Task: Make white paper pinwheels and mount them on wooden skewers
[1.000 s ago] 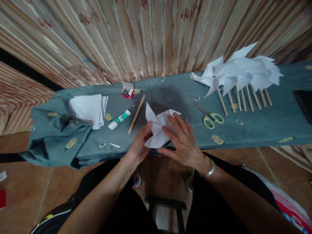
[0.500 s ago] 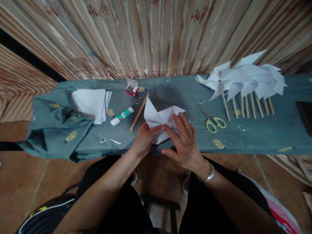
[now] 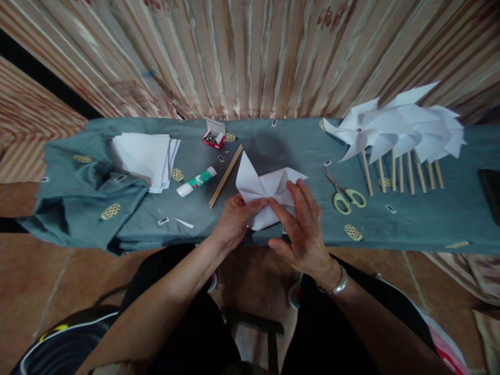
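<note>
A white paper pinwheel [image 3: 269,183], its corners folded in toward the centre, is held up near the table's front edge. My left hand [image 3: 233,219] grips its lower left side, the thumb pressing near the middle and the other fingers mostly out of sight behind the paper. With fingers stretched out, my right hand [image 3: 300,229] touches the folds close to the centre with its index fingertip; its thumb stands apart from the paper. Just left of the pinwheel lie thin wooden sticks [image 3: 225,177]. To the right rest scissors with pale green handles [image 3: 342,202].
Finished pinwheels [image 3: 406,125] on sticks lie overlapped at the right. A glue stick [image 3: 196,181], an open red box of small metal pins [image 3: 214,137], a stack of white paper [image 3: 142,159] and a paper scrap [image 3: 183,223] are on the left. A dark object [image 3: 490,190] sits far right.
The view has shifted slightly, so most things appear a little displaced. Both hands stay on the pinwheel, my right index fingertip still near its centre.
</note>
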Tool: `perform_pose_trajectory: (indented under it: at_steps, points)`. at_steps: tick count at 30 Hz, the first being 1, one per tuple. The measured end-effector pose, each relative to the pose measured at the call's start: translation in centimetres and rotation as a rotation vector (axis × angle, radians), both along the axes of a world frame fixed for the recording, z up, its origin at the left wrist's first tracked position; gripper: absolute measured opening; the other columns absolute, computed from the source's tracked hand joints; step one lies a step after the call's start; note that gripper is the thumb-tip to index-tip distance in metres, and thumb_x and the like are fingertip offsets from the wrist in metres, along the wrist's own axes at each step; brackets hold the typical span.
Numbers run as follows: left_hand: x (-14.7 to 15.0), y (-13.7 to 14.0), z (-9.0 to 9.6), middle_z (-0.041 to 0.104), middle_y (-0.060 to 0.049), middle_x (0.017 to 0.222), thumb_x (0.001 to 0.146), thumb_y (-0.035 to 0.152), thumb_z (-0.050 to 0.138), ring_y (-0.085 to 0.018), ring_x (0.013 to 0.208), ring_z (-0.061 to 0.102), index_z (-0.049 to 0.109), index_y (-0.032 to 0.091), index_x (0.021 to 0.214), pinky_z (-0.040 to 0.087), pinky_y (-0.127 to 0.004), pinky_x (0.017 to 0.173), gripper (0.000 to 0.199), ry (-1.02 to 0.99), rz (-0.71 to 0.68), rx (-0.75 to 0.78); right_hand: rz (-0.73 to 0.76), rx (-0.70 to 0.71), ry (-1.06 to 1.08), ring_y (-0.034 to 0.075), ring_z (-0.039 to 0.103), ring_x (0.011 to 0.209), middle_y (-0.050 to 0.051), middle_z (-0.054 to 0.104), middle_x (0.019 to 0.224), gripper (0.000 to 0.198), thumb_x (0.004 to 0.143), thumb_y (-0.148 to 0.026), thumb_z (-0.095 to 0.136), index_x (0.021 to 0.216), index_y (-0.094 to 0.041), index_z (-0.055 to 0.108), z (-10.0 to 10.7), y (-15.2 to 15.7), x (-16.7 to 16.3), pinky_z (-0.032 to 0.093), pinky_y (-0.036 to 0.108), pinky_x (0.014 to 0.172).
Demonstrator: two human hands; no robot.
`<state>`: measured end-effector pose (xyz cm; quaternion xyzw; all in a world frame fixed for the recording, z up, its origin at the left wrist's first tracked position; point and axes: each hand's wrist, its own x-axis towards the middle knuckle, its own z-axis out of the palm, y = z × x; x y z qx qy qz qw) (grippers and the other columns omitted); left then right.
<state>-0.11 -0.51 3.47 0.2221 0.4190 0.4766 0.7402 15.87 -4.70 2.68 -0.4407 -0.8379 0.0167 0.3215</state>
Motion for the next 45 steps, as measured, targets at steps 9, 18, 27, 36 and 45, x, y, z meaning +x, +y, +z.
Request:
perform_pose_trajectory:
  at_steps: [9,18,27,36,45]
  points:
    - [0.0,0.2,-0.6,0.076,-0.005,0.081,0.059,0.023,0.085,-0.015,0.067,0.066,0.075,0.012,0.086,0.050,-0.027,0.068,0.030,0.046,0.018,0.051,-0.009,0.011,-0.022,0.039,0.018,0.150,0.015,0.023,0.162,0.063,0.098,-0.058,0.033,0.151,-0.024,0.033,0.1,0.1,-0.2,0.031,0.064,0.111]
    - [-0.1,1.3,-0.7,0.076,-0.005,0.076,0.055,0.022,0.087,-0.017,0.065,0.068,0.073,0.012,0.083,0.052,-0.030,0.068,0.033,0.002,0.078,0.037,-0.101,0.028,0.097,0.037,0.033,0.145,0.012,0.035,0.158,0.052,0.099,-0.039,0.047,0.148,-0.026,0.040,1.6,1.2,2.4,0.035,0.064,0.112]
    - [-0.1,1.8,-0.9,0.077,-0.008,0.081,0.053,0.021,0.088,-0.024,0.074,0.072,0.073,0.012,0.086,0.055,-0.034,0.074,0.037,-0.031,0.072,-0.008,-0.147,0.069,0.076,0.032,0.041,0.141,0.006,0.036,0.158,0.061,0.092,-0.011,0.055,0.147,-0.032,0.042,2.1,0.8,3.3,0.042,0.055,0.113]
    - [-0.2,1.8,-0.8,0.075,-0.005,0.072,0.055,0.022,0.086,-0.021,0.069,0.070,0.073,0.013,0.080,0.054,-0.034,0.073,0.029,-0.034,0.060,-0.002,-0.026,0.050,-0.098,0.035,0.020,0.151,-0.001,0.009,0.167,0.068,0.092,-0.009,0.054,0.151,-0.037,0.034,1.2,-0.7,1.9,0.032,0.061,0.117]
    - [0.1,1.4,-0.8,0.075,-0.005,0.078,0.055,0.025,0.086,-0.017,0.065,0.066,0.073,0.014,0.081,0.051,-0.030,0.065,0.031,-0.008,0.055,-0.006,0.046,0.049,-0.022,0.036,0.028,0.148,0.004,0.032,0.161,0.024,0.090,-0.013,0.059,0.111,-0.024,0.067,1.8,-0.5,1.3,0.037,0.061,0.114]
